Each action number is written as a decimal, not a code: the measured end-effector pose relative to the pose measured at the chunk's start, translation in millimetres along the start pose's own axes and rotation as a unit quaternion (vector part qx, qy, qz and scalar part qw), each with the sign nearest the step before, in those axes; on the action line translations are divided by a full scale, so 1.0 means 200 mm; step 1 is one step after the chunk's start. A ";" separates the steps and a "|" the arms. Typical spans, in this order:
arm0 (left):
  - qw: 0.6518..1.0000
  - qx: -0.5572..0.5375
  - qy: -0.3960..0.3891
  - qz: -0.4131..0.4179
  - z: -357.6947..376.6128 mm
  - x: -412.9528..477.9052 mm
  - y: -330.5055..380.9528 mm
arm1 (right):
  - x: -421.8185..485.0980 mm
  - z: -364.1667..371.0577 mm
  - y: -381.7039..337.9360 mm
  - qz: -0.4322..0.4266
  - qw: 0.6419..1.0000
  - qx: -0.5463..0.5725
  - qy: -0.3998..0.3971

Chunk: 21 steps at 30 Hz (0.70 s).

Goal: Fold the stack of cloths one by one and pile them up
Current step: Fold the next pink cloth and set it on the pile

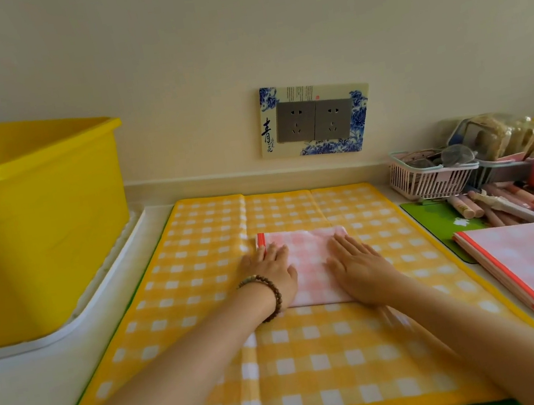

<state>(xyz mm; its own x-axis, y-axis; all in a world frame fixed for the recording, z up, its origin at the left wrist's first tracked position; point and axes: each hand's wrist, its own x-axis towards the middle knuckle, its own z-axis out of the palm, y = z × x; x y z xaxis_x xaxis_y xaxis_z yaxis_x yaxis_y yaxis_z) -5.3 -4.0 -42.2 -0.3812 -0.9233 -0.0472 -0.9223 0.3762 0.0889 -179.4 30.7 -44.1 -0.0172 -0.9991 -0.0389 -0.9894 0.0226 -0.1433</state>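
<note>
Countertop (17, 395): hands (271, 272) (360, 268) flat on pink cloth (309, 265)

Both hands, left hand (270, 271) and right hand (360, 266), press flat on a folded pink cloth (309, 265) (orange-edged) lying on the yellow checked cloth (317, 361).

The blue-flowered socket surround (265, 112) bears a large brushed 青 above a smaller 花.

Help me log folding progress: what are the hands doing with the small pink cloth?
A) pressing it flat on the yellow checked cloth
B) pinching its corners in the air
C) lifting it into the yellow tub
A: the left hand and right hand lie flat, fingers straight, on the small pink cloth, which rests on the yellow checked cloth.
</note>
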 end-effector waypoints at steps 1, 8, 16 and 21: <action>1.000 0.003 0.004 -0.005 -0.01 0.02 0.01 | 0.00 0.00 0.00 -0.001 1.000 0.001 -0.001; 0.998 -0.055 0.010 -0.005 -0.03 0.16 -0.05 | 0.00 -0.01 0.00 -0.006 1.000 -0.003 -0.013; 0.999 -0.040 0.025 -0.004 0.00 0.17 -0.05 | 0.20 -0.06 -0.17 -0.074 0.995 -0.017 0.060; 0.999 -0.032 0.026 -0.001 0.02 0.20 -0.06 | 0.30 0.00 -0.22 -0.094 0.995 -0.004 0.017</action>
<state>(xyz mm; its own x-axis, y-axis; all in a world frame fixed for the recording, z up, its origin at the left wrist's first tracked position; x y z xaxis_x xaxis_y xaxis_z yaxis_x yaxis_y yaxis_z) -8.9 -44.8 -48.7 -0.3747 -0.9272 0.0035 -0.9163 0.3708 0.1516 -137.5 -30.1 -40.4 0.1629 -0.9864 0.0223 -0.9768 -0.1644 -0.1371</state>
